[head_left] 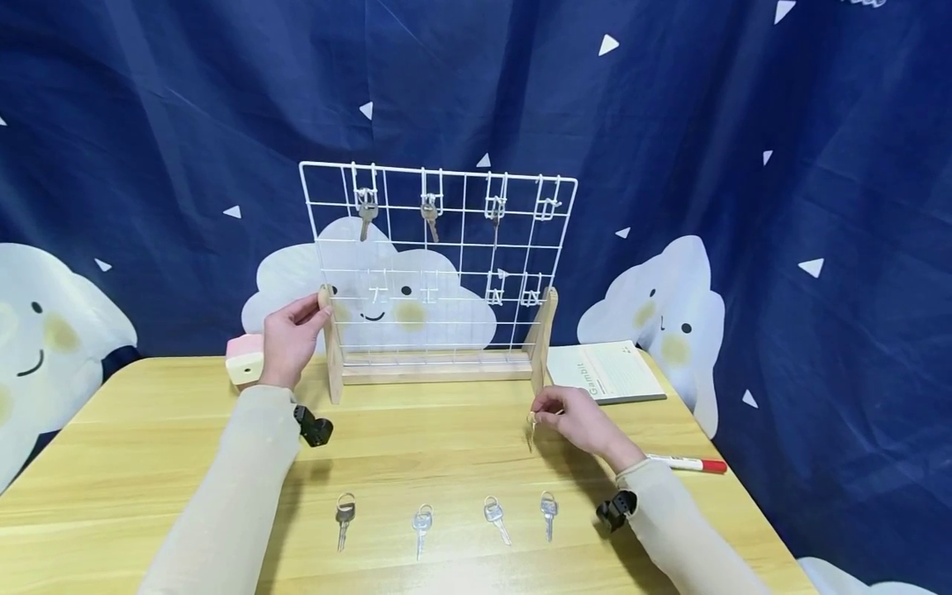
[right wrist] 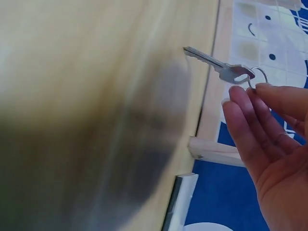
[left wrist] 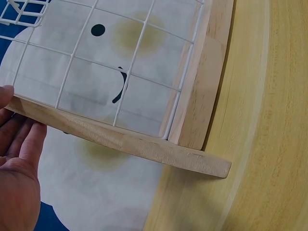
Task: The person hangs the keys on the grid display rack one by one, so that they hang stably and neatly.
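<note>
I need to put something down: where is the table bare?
Bare table lies between the rack and the four loose keys, and outward of the left sleeve. It is crowded at the right, where the notebook, right hand with its key, and marker cluster.

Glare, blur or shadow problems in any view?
Head: glare whitens the tabletop at bottom centre, soft shadows elsewhere on it. Left wrist: wooden side post fairly crisp, soft shadow by its lower end. Right wrist: tabletop blurred, with a broad dark shadow; held key noticeably sharper.
</note>
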